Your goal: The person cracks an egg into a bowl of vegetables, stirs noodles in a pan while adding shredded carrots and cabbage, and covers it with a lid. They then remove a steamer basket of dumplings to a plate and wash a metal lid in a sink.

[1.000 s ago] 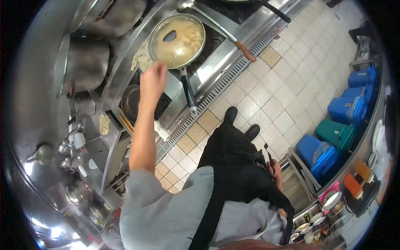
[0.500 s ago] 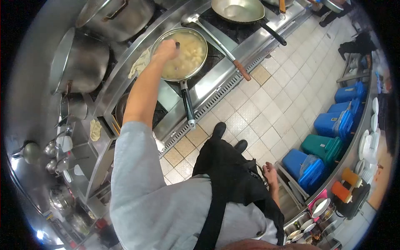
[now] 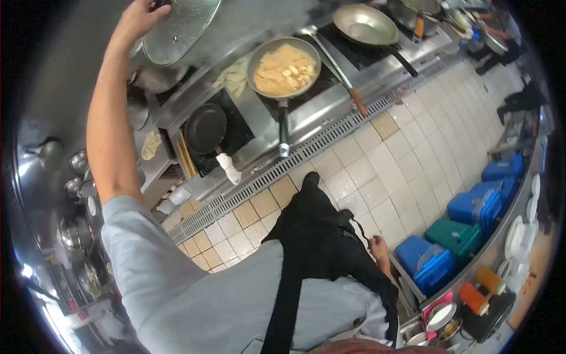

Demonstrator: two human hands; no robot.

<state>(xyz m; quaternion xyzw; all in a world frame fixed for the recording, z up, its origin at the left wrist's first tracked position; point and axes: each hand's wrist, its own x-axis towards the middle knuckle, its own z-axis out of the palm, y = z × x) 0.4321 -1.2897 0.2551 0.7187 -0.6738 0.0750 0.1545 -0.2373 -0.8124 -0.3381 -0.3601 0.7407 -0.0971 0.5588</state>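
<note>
My left hand [image 3: 143, 19] is raised over the back of the stove, its fingers closed on the dark knob of a glass lid [image 3: 184, 29]. The lid is tilted on edge, its glass fogged. Uncovered on the burner sits a frying pan [image 3: 252, 69], filled with orange-yellow food [image 3: 283, 66] and pale chunks. Its black handle [image 3: 283, 127] points toward me. My right hand [image 3: 379, 245] hangs low beside my black apron, with loosely bent fingers and nothing visible in it.
A small black pan [image 3: 206, 127] with a cloth-wrapped handle stands left of the food. To the right are a long-handled ladle [image 3: 336, 59] and another pan [image 3: 367, 26]. Blue bins [image 3: 421, 259] line the counter. People [image 3: 501, 35] are at the far right.
My left hand has lifted the lid off the frying pan and carried it up and left, exposing the food. My right hand stays low by my side.
</note>
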